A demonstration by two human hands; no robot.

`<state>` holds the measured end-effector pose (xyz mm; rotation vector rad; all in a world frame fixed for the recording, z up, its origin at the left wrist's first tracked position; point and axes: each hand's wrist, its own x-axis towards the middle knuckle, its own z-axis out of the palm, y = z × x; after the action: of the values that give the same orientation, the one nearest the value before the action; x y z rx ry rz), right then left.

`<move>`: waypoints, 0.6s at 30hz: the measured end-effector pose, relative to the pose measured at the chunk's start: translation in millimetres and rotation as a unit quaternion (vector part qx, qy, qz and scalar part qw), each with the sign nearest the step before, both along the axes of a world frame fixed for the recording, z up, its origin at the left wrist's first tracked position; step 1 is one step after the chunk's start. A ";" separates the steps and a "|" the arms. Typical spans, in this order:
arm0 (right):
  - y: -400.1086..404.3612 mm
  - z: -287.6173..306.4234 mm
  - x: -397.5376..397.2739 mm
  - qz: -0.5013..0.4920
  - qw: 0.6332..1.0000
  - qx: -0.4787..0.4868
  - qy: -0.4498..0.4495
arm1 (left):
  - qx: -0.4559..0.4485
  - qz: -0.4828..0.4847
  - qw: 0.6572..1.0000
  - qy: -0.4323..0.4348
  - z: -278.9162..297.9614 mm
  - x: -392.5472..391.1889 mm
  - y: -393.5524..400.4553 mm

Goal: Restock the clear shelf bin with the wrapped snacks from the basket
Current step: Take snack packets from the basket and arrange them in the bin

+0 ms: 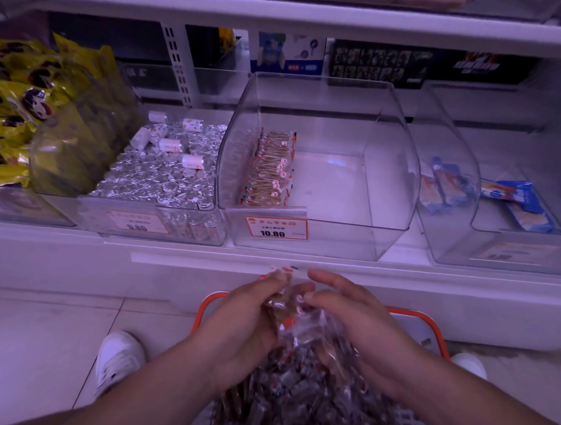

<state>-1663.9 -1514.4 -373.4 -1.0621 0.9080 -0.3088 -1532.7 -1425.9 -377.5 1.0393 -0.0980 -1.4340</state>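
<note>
A clear shelf bin point(388, 172) stands at the middle of the shelf with a 10.80 price tag on its front. A neat row of wrapped snacks point(270, 169) lines its left wall; the remaining floor of the bin is bare. Below it, an orange-rimmed basket point(429, 321) holds a heap of the same clear-wrapped brown snacks point(295, 398). My left hand point(244, 321) and my right hand point(361, 327) are cupped together above the basket, gripping a bunch of wrapped snacks point(295, 314) between them, just below the shelf edge.
Left of the bin is a bin of silver-foil rolls point(164, 170), then yellow snack bags point(21, 107). To the right, clear bins hold blue packets point(443, 185). A shelf board point(283, 9) runs overhead. My white shoe point(118, 360) is on the tiled floor.
</note>
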 end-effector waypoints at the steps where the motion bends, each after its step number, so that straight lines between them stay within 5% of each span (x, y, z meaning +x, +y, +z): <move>1: -0.4 -0.9 0.2 -0.030 0.999 0.009 0.009 | 0.005 0.021 1.000 0.004 -2.0 -0.8 0.2; 9: -6.4 -0.4 -3.7 -0.053 0.998 -0.024 0.022 | 0.081 0.128 0.988 -0.036 -14.5 3.4 2.7; 14: -0.5 -0.5 -4.8 -0.030 0.936 -0.350 0.002 | 0.112 0.078 0.990 -0.044 -11.5 -9.7 3.0; 18: 23.2 -11.8 1.8 0.098 0.896 -0.429 0.052 | 0.055 -0.018 0.998 -0.005 0.1 -21.6 2.0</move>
<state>-1662.1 -1491.2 -385.2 -1.9900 0.7476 -0.5089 -1554.3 -1423.9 -377.5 1.1397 -0.0452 -1.4796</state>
